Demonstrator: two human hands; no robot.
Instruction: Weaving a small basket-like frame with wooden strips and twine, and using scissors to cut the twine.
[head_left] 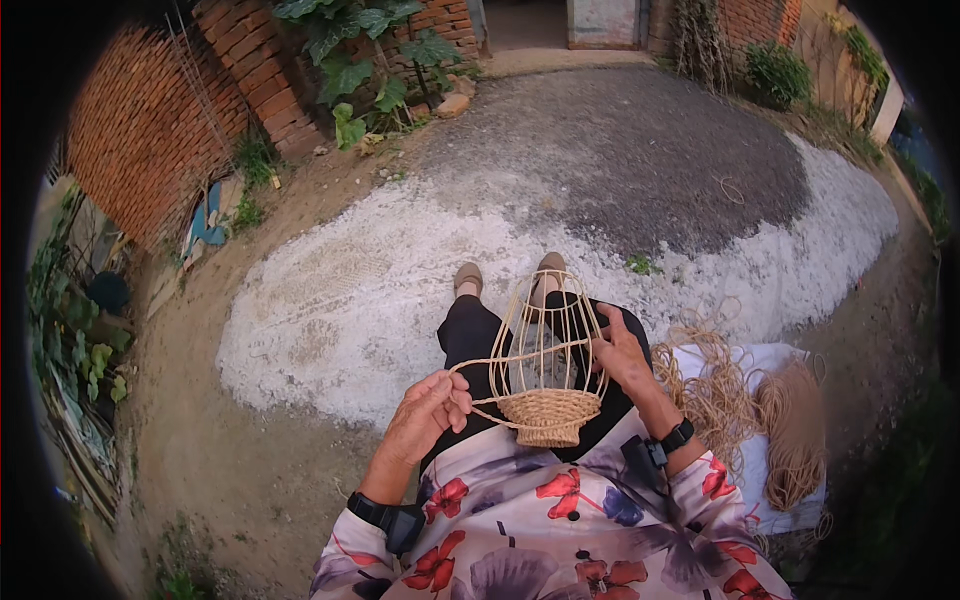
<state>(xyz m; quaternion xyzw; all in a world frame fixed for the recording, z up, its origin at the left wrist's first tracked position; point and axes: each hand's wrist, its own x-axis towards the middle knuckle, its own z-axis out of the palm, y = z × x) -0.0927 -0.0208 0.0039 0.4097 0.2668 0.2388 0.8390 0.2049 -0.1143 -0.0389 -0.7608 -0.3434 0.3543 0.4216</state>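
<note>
While the half-woven basket (pixel 550 408) sits over the person's lap, its dense base nearest the floral shirt (pixel 510 520) and its open ring (pixel 560 273) toward the shoes (pixel 468 279), the left hand (pixel 432 403) has thumb and fingers drawn together on a pale cord strand (pixel 505 358) that runs across the bare ribs. The right hand (pixel 622 352) is partly curled at the ribs' right side, index finger raised; whether its fingertips pinch a rib or the strand cannot be told. The piece looks light and dry, unlikely to slip. Its tight base should be the firmest place to hold, whereas the thin, springy ribs would probably bend or splay under a hard squeeze, so light support near their lower ends seems best.
</note>
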